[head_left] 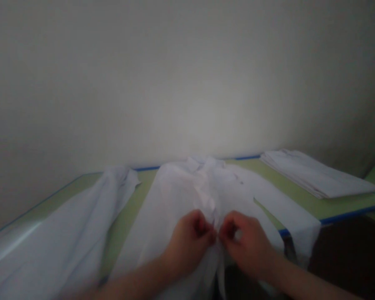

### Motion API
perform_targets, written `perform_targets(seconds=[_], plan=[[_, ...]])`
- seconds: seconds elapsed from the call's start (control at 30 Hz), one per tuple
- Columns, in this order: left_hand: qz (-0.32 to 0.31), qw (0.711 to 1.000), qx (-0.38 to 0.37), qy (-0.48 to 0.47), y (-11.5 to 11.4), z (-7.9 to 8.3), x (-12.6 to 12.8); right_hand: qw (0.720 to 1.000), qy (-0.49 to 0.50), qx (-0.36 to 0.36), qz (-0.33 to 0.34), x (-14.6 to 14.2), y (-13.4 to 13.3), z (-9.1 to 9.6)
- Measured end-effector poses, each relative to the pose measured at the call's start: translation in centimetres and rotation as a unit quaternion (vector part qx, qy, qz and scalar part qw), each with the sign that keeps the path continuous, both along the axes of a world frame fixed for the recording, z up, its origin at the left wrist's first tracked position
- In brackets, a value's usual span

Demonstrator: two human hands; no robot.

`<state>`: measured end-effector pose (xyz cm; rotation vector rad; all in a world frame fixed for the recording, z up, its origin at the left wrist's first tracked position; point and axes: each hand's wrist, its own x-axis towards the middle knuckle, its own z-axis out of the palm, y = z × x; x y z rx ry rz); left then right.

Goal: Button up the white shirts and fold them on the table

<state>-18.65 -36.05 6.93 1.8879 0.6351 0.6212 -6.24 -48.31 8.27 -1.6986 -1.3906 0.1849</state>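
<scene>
A white shirt (pixel 175 196) lies spread on a green table (pixel 306 200), collar toward the wall, its lower part hanging over the near edge. My left hand (pixel 189 241) and my right hand (pixel 246 243) meet at the shirt's front opening, fingers pinched on the two fabric edges close together. The picture is dim and blurred, so I cannot tell whether a button sits between my fingertips.
Another white garment (pixel 59 233) lies crumpled on the left of the table. A folded stack of white cloth (pixel 315 175) rests at the back right. The table has a blue edge (pixel 346 215) and stands against a plain wall (pixel 187 75). Dark floor shows at the lower right.
</scene>
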Motion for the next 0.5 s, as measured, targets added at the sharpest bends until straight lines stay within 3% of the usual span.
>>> perform_targets(seconds=[0.17, 0.33, 0.4, 0.5], plan=[[-0.022, 0.993, 0.112, 0.029, -0.1, 1.0, -0.6, 0.989, 0.145, -0.018, -0.004, 0.4, 1.0, -0.1], [-0.095, 0.96, 0.245, 0.095, -0.4, 2.9, -1.2, 0.932, 0.351, -0.056, 0.072, 0.8, 1.4, -1.1], [-0.128, 0.956, 0.234, 0.121, -0.5, 3.5, -1.6, 0.93, 0.329, -0.114, 0.114, 1.2, 1.0, -1.2], [-0.224, 0.94, 0.191, 0.171, -0.9, 3.9, -2.2, 0.934, 0.181, -0.23, 0.205, 2.1, 0.4, -0.4]])
